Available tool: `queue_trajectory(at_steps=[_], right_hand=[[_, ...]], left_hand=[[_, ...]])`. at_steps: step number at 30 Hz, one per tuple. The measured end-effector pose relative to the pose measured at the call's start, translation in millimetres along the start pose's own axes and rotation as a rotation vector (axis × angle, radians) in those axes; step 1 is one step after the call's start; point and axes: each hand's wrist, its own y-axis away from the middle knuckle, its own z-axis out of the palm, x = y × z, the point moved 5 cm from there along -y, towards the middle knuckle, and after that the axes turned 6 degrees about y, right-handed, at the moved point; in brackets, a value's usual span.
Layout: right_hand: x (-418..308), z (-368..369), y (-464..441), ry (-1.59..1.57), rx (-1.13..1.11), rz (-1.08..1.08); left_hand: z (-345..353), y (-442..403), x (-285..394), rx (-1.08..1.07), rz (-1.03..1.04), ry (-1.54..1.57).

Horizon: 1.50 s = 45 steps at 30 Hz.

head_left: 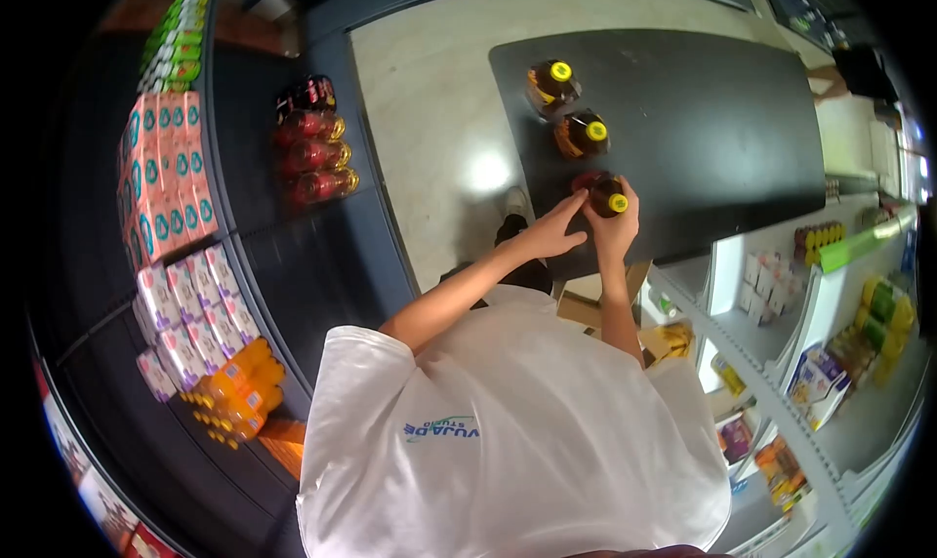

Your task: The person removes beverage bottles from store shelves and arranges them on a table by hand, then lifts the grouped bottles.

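A dark bottle with a yellow cap (607,189) stands at the near left edge of the black table, with my right hand (615,231) wrapped around its side. My left hand (558,228) is just left of it, thumb and forefinger spread apart, the forefinger reaching to the bottle's side by a red patch (589,179). Whether that fingertip presses on the bottle I cannot tell. Farther back on the table are two similar yellow-capped bottles, a middle bottle (578,140) and a far bottle (543,92).
The black table (722,119) extends to the right. On the left, dark shelves (293,265) carry red bottles (317,158), pink packs (166,178), white cartons (195,309) and orange bottles (239,392). An opened cardboard box (580,309) is below my arms; stocked white shelving (771,363) stands right.
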Motion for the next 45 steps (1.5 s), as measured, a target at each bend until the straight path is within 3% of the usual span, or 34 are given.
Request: queue_trajectory(at_steps=[5,6,11,12,14,15,16,17,18,19,20,21,23,25,26,27,28,29,34,35,36,37,40,43,45], right_hand=[[-9,18,-25,-0.008,-0.008,0.012],[-16,19,-25,0.012,-0.015,0.042],[13,31,-42,-0.066,-0.031,-0.186],[11,32,-43,0.030,0.138,-0.293],[22,34,-50,-0.116,0.226,-0.415],[11,31,-44,0.078,0.344,-0.413],[7,28,-38,0.271,0.476,-0.401],[12,33,-39,0.191,0.404,-0.277],[36,56,-42,0.164,0.395,-0.300],[72,80,-43,0.195,0.364,0.079],[69,89,-23,0.009,0.220,0.311],[59,98,1,0.006,0.168,0.391],[-2,112,66,0.013,-0.234,0.470],[-58,130,152,0.039,-0.493,0.202],[-39,193,173,0.022,-0.588,0.031],[-67,198,224,-0.126,-0.776,0.048],[-109,188,292,-0.268,-0.972,0.072],[-145,176,347,-0.347,-1.111,-0.037],[-254,106,574,-0.514,-1.774,-0.630],[-265,94,601,-0.501,-1.796,-0.656],[-278,76,630,-0.511,-1.859,-0.838],[-290,57,662,-0.525,-1.920,-1.023],[-311,28,724,-0.602,-1.998,-1.251],[-319,18,779,-0.632,-2.138,-1.359],[-321,15,813,-0.599,-2.248,-1.376]], left_hand=[[-15,8,8,0.173,-0.118,0.050],[-13,15,-8,0.246,-0.053,-0.066],[-29,70,-16,0.368,-0.299,0.066],[-34,77,-34,0.410,-0.324,0.017],[-39,122,-22,0.514,-0.449,0.041],[-42,144,-23,0.636,-0.402,0.080],[-42,169,-25,0.747,-0.347,0.115],[-36,195,-35,0.854,-0.393,0.254],[-31,218,-40,0.889,-0.383,0.250],[-26,244,-47,1.002,-0.378,0.219],[-19,280,-51,1.112,-0.356,0.194],[-8,312,-43,1.177,-0.364,0.235],[20,375,-58,1.331,-0.317,0.356],[58,431,-87,1.523,-0.317,0.458],[76,462,-90,1.634,-0.351,0.491],[92,488,-90,1.677,-0.341,0.500],[111,512,-89,1.811,-0.334,0.635],[128,533,-91,1.943,-0.316,0.778],[184,615,-107,2.355,-0.024,0.815],[193,629,-100,2.440,0.043,0.877],[202,641,-97,2.523,0.120,0.938],[213,657,-98,2.585,0.120,0.850],[238,697,-108,2.747,0.096,0.736],[261,745,-105,2.961,0.194,0.479],[273,774,-83,3.057,0.250,0.491]])
